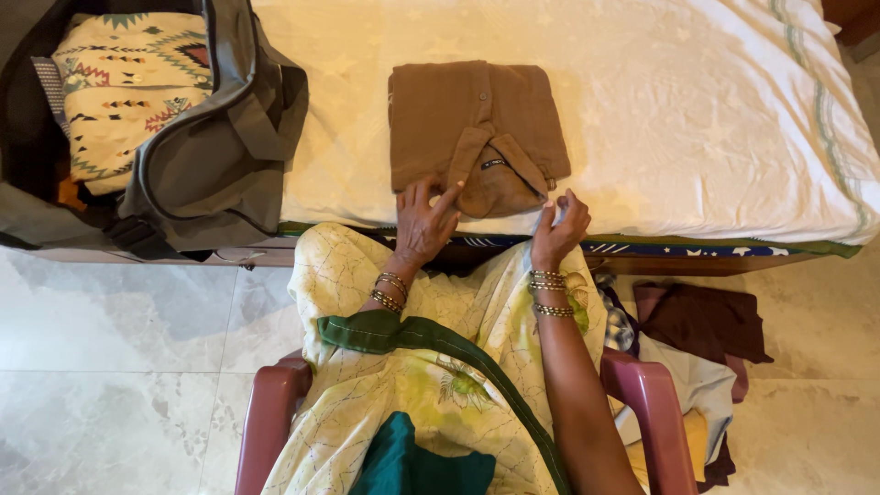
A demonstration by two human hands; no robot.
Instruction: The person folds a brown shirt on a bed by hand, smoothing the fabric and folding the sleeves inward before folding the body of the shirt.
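A brown collared shirt (472, 124) lies folded into a square on the cream bedsheet (697, 110), collar toward me. My left hand (424, 220) rests at the shirt's near edge, fingers spread, the forefinger touching the collar. At the near right corner of the shirt is my right hand (559, 227), its fingertips pinched close together at the bed's edge; whether they hold cloth is unclear. Both wrists wear bangles.
An open grey bag (215, 156) sits on the bed at the left, holding a patterned cream cloth (128, 87). I sit in a maroon plastic chair (655, 403). A heap of clothes (697, 348) lies on the marble floor at the right.
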